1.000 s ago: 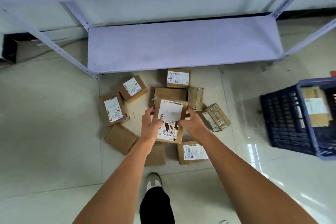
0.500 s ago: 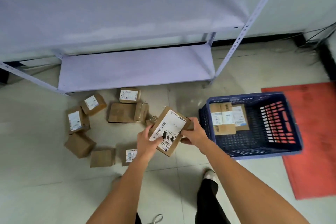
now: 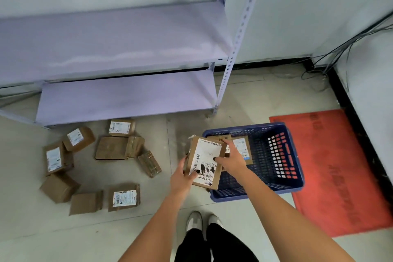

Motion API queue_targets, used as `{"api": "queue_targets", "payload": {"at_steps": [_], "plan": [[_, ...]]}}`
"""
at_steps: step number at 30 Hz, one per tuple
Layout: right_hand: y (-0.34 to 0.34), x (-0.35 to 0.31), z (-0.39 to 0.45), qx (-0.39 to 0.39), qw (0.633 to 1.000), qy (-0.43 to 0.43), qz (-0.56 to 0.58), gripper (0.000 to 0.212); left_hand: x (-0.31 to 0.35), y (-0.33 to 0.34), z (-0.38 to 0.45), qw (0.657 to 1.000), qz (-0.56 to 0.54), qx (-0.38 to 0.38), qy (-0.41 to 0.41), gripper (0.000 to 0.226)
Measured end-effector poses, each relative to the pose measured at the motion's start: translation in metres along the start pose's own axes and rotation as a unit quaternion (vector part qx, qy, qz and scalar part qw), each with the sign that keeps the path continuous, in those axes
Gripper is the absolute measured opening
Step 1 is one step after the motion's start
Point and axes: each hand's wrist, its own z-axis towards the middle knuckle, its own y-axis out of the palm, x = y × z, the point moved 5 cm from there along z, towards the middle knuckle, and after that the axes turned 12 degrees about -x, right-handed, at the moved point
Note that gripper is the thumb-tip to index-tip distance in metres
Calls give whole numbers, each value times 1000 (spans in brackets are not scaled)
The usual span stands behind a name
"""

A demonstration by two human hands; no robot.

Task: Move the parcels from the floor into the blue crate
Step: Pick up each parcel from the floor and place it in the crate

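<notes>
I hold a brown cardboard parcel point(image 3: 205, 162) with a large white label in both hands, over the left edge of the blue crate point(image 3: 285, 185). My left hand point(image 3: 181, 175) grips its lower left side and my right hand point(image 3: 230, 160) its right side. Inside the crate lies another labelled parcel point(image 3: 241, 149), partly hidden by my right hand. Several brown parcels lie on the floor to the left, among them a labelled one point(image 3: 124, 198) and a plain one point(image 3: 110, 148).
A pale purple metal shelf unit point(image 3: 127, 95) stands behind the floor parcels, its upright post point(image 3: 225, 78) near the crate. A red mat point(image 3: 340, 168) lies right of the crate. Cables run along the wall at the right. My shoes point(image 3: 203, 221) stand just below the crate.
I have carried the parcel from above the floor pile rightwards to the crate's left edge, and my view has turned right so the crate sits nearer the middle.
</notes>
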Motion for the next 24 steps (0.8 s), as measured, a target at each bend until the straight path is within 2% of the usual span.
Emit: {"api": "queue_targets", "payload": {"at_steps": [6,13,16,20,22,24], "plan": [[-67,31,6,19,998,1,-68,75,18,76,23,1000,5,-17,-14,66],[-177,79,29,-28,992,11,-120,69,38,195,55,999,-22,-13,-42,68],[-224,107,40,-26,994,20,-100,65,49,243,68,998,-46,3,-48,64],[-268,152,56,-12,998,61,-8,52,57,282,93,995,-65,53,-56,54],[-279,179,67,-19,996,92,-12,44,55,296,109,994,-58,65,-68,50],[-286,206,80,-29,991,126,-24,48,51,309,129,992,-81,67,-74,50]]}}
